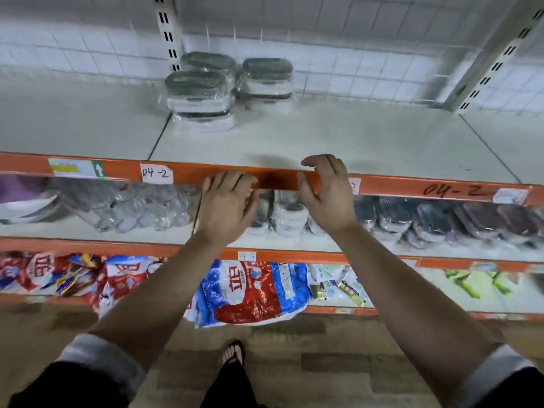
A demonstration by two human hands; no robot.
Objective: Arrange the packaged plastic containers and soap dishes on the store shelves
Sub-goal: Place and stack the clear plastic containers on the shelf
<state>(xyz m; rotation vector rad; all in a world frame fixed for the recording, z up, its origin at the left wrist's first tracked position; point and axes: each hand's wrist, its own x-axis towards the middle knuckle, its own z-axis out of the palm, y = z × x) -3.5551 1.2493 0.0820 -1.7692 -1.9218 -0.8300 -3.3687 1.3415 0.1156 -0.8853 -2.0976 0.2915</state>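
Three stacks of wrapped clear containers with dark lids (203, 95) stand at the back of the top shelf (338, 136). More wrapped containers and soap dishes (287, 217) lie on the middle shelf behind my hands. My left hand (226, 204) and my right hand (326, 191) hover in front of the top shelf's orange edge (276, 179), fingers loosely bent, holding nothing. A palm-wide gap separates the two hands.
Dark packaged dishes (459, 222) fill the middle shelf's right side, and clear wrapped items (141, 207) sit on its left. Bags of detergent (250, 290) crowd the bottom shelf. A slotted upright (167, 30) rises behind the stacks. My sandalled foot (234, 353) stands on the floor.
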